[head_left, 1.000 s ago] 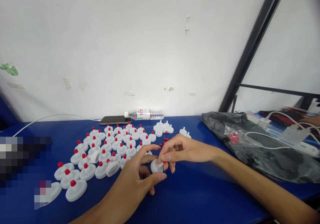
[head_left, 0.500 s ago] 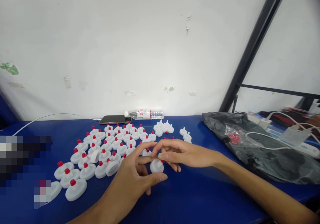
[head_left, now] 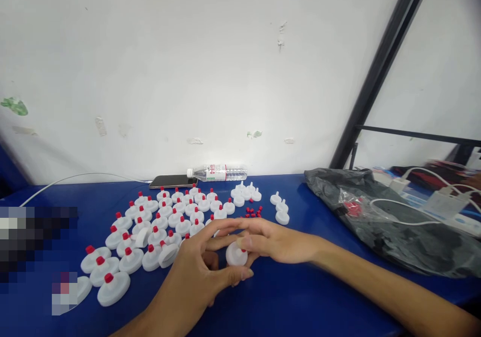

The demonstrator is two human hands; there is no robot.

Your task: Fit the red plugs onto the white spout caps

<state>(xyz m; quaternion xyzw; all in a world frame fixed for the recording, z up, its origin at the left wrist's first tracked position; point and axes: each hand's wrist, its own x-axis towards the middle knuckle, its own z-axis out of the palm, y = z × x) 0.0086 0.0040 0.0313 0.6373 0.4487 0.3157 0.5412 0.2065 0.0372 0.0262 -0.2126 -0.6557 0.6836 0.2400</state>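
While a white wall (head_left: 169, 66) took up the upper frame, a blue table (head_left: 300, 297) ran across the bottom. Black post (head_left: 379, 74) slanted down through the upper right. Dark plastic bag (head_left: 398, 247) lay spread at the right edge, with a clear packet of red pieces (head_left: 352, 208) on top.

Both hands met at lower center. Left hand (head_left: 199, 264) came in from bottom left, gripping a white disc (head_left: 235, 257) between thumb and fingers. Right hand (head_left: 280, 239) reached in from lower right, thumb and fingers pinched at the disc's red cap (head_left: 243, 250); how hard it was squeezing, can't tell. Disc was tilted, nozzle end toward the right hand.

Clear bottle (head_left: 218, 172) lay on its side against the wall, mid-frame, its neck end beside a phone (head_left: 169, 182).

Capped discs (head_left: 113, 292) covered the table left of center, most sitting flat with red tops up, two tipped on edge. Uncapped discs (head_left: 282, 218) formed a short line right of center; a second uncapped cluster (head_left: 238, 200) sat just below the bottle. Loose red caps (head_left: 252, 211) were scattered between those two groups and the hands.
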